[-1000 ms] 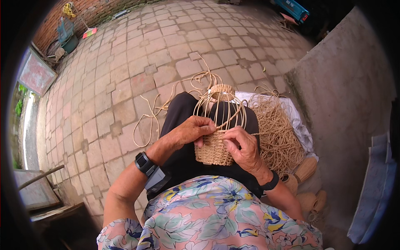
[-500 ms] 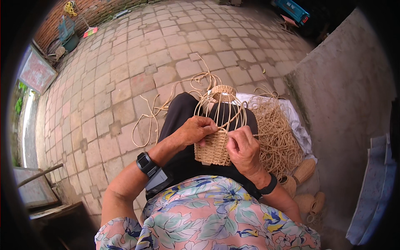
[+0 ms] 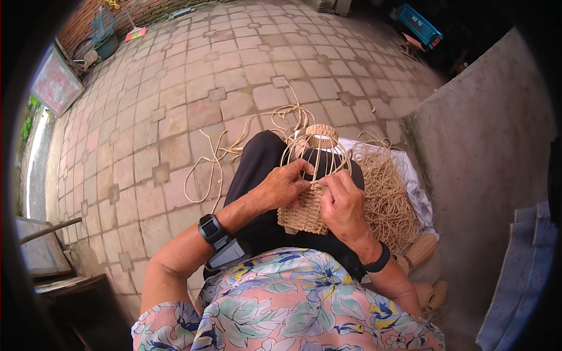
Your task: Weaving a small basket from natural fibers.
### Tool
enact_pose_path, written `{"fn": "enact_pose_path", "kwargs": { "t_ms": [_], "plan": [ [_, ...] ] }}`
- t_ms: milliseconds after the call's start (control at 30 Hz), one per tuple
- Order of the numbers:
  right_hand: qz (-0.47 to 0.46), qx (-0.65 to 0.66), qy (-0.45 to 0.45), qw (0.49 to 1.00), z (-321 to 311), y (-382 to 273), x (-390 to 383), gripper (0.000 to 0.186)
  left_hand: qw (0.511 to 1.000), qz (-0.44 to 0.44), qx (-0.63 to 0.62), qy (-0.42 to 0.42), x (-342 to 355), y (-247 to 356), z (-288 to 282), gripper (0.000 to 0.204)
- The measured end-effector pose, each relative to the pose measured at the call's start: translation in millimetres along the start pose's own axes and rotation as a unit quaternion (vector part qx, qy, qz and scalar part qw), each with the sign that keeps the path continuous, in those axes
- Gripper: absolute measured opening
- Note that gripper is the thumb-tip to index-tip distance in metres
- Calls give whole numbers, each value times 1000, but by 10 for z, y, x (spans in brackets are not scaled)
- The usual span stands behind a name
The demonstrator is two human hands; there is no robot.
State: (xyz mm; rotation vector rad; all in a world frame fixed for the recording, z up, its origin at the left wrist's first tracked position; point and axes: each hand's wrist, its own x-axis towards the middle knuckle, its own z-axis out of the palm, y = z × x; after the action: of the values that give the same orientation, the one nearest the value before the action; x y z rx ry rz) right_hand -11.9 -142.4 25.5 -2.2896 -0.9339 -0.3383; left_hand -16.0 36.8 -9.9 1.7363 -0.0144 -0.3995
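Roughly halfway through this little woven basket (image 3: 304, 212), judging by the look of it. Lower part sitting mid-frame on the lap, already tightly woven into a solid tan band. Above that, just bare upright ribs (image 3: 319, 158) bowing up to a small woven ring (image 3: 322, 135) at the top, so a good stretch of open frame left to fill in.

Left hand (image 3: 284, 184) curled over the top edge of the woven part, fingertips pinching at a strand there. Right hand (image 3: 341, 202) clamped round the right side of the basket, thumb pressed against the weave, holding it steady. Black bands on both wrists, a grey device strapped to the left forearm.

Big loose coil of the same tan cord (image 3: 386, 196) just right of the basket, lying on a white sheet (image 3: 410, 175). More loose strands (image 3: 222, 158) trailing off to the left over the brick paving (image 3: 175, 105).

Not much in the way of packages or signs: a flat reddish rectangular board (image 3: 55, 85) leaning at the upper left, a blue crate (image 3: 418, 24) at the upper right, any markings too small to make out. Pale blue sheets (image 3: 518, 275) stacked at the lower right beside the grey concrete wall (image 3: 486, 146).
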Motion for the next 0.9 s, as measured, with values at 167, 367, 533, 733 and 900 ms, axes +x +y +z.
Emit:
{"fn": "enact_pose_path", "kwargs": {
  "t_ms": [167, 367, 533, 733, 900],
  "plan": [
    [40, 68, -2, 997, 11, 42, -31, 23, 998, -25, -33, -53, 16, 43, -63, 22],
    [51, 92, 1, 994, 39, 77, -58, 22, 995, -56, -25, -75, 65, 47, -93, 19],
    [131, 94, 47, 986, -122, 239, 23, 23, 995, -65, -27, -71, 40, 80, -73, 17],
    [67, 0, -13, 998, -87, 463, 118, 24, 993, -85, -64, -60, 71, 38, -58, 18],
    [144, 122, -21, 982, -253, 342, 100, 18, 989, -110, -77, -60, 52, 92, -73, 19]
  ]
}}
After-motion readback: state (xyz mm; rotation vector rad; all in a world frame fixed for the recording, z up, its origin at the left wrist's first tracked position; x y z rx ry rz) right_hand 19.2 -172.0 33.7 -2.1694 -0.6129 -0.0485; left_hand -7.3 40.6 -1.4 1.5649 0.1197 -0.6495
